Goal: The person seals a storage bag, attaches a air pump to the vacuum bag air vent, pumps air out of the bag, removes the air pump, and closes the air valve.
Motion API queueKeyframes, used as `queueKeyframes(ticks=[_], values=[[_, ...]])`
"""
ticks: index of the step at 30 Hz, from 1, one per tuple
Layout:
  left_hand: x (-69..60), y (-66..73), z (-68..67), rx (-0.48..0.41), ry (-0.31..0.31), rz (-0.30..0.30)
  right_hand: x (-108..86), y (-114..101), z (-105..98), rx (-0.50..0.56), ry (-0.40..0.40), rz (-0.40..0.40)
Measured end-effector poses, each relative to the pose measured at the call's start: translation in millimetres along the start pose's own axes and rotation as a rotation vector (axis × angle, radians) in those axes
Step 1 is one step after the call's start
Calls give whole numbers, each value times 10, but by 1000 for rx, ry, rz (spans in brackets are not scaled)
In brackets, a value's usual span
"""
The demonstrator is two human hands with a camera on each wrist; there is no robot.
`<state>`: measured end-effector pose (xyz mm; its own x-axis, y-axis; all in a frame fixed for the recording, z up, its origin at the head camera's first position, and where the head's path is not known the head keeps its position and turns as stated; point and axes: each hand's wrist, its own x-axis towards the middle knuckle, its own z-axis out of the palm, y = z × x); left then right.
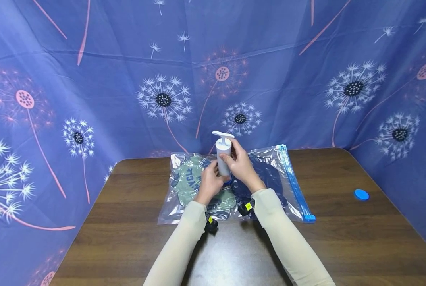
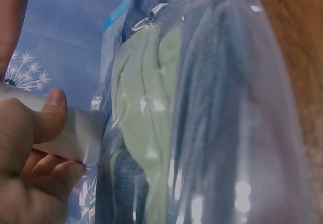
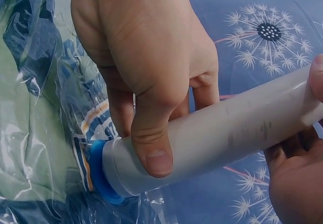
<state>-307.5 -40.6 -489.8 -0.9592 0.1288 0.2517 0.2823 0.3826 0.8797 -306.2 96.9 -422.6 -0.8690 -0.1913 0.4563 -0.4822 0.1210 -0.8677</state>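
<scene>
A white hand pump [image 1: 224, 147] with a T-shaped handle [image 1: 222, 135] stands nearly upright over a clear plastic storage bag [image 1: 168, 210] holding folded green and dark blue clothes. Low on the pump, my left hand [image 1: 210, 183] curls its fingers and thumb around the barrel. Higher up, my right hand [image 1: 242, 165] grips the barrel just below the handle. In the right wrist view, the pump's bottom end meets a blue valve ring [image 3: 103, 178] on the bag. The handle appears raised a little above the barrel's top.
The bag lies toward the back of a brown wooden table [image 1: 127, 238]. A blue zip strip with a slider [image 1: 308, 218] runs along the bag's right edge. A round blue cap [image 1: 361, 194] lies at the table's right. Behind hangs a blue dandelion-print cloth [image 1: 120, 79].
</scene>
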Motion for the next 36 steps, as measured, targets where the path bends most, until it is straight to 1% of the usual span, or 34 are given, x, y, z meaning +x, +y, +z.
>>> queueKeyframes(ticks=[5,11,13,19,24,28,31,33,36], values=[[12,22,-2,16,6,7,26,-5,14,-13,17,-14],[7,26,-1,15,7,7,38,19,12,-16,8,0],[6,15,-2,12,9,17,38,29,9,-3,6,7],[12,-5,-17,54,42,61,31,-14,33,2,14,2],[8,10,4,120,87,75,1,-67,58,-92,55,23],[-29,21,43,203,154,96,-47,-87,79,-184,94,47],[-63,27,68,265,202,119,-71,-74,102,-246,129,48],[-75,28,80,297,217,126,-69,-55,113,-261,154,41],[-77,27,96,327,228,128,-51,-15,110,-240,172,28]])
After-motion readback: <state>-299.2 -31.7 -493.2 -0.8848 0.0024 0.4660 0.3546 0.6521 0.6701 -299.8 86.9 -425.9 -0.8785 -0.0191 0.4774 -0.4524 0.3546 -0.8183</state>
